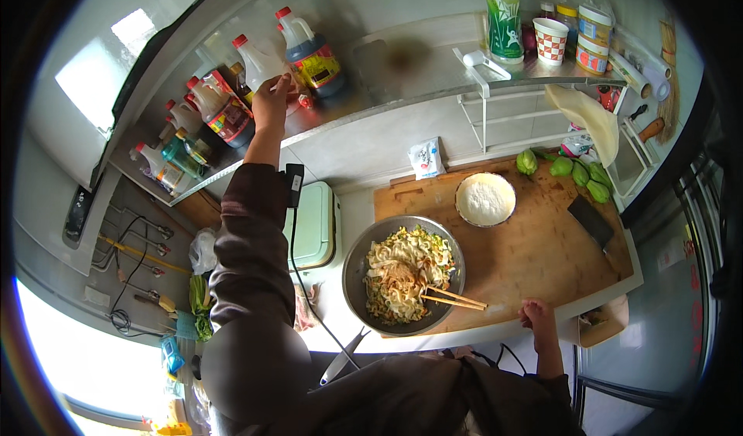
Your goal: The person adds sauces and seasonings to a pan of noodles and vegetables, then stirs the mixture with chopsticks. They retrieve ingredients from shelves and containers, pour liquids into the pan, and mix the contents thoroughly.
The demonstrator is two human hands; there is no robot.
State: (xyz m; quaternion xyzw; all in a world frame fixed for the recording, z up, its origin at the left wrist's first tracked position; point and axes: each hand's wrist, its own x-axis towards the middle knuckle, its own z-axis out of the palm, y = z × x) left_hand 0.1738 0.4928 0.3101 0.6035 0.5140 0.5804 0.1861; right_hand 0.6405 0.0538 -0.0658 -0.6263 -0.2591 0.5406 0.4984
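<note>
My left hand (271,102) is raised to the wall shelf, fingers beside a translucent red-capped jug (253,59) and a crumpled red-and-clear plastic packet (300,100). Whether it grips anything is hidden. To its right stands a jug of dark sauce (316,64) with a yellow label. Below, a grey pan (355,273) holds wide noodles (392,256) with chopped greens and egg, a heap of brown powder (400,276) on top. Wooden chopsticks (455,299) lean on its rim. My right hand (537,314), loosely curled with nothing visible in it, hovers by the counter's front edge.
On the wooden board (540,262) are a bowl of white powder (485,199), a cleaver (591,221) and several green chayotes (580,173). A white packet (426,157) leans on the wall. A pale green appliance (313,224) and black cord (307,297) lie left of the pan.
</note>
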